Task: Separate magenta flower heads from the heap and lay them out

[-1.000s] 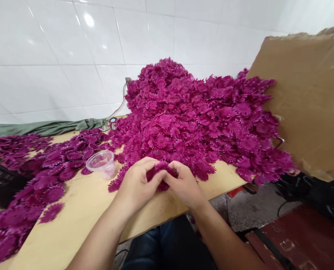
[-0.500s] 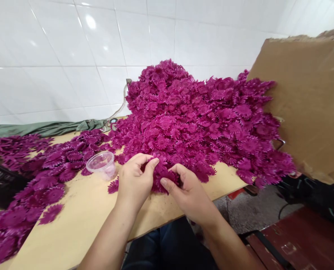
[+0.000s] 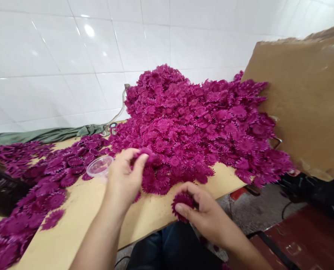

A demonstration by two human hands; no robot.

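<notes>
Between the thumb and fingers of my left hand (image 3: pixel 124 178) is a small magenta artificial flower piece (image 3: pixel 149 153), partly hidden and a little blurred. Lower and to the right, my right hand (image 3: pixel 204 206) is closed around a darker magenta flower (image 3: pixel 180 198), just over the table's front edge. Behind both hands rises a big heap of magenta flower heads (image 3: pixel 183 123). A clear plastic cup (image 3: pixel 99 167) stands just left of my left hand, which hides part of it.
More magenta flowers (image 3: pixel 54 183) lie spread across the left of the wooden table (image 3: pixel 79 225). A dark box (image 3: pixel 3 189) stands at the left edge. Cardboard (image 3: pixel 301 101) borders the heap on the right. Green cloth (image 3: pixel 43 135) runs along the tiled wall (image 3: pixel 99 45).
My hands have moved apart. The left one has shifted left with its flower piece; the right one has come down towards the table edge with a flower in it.
</notes>
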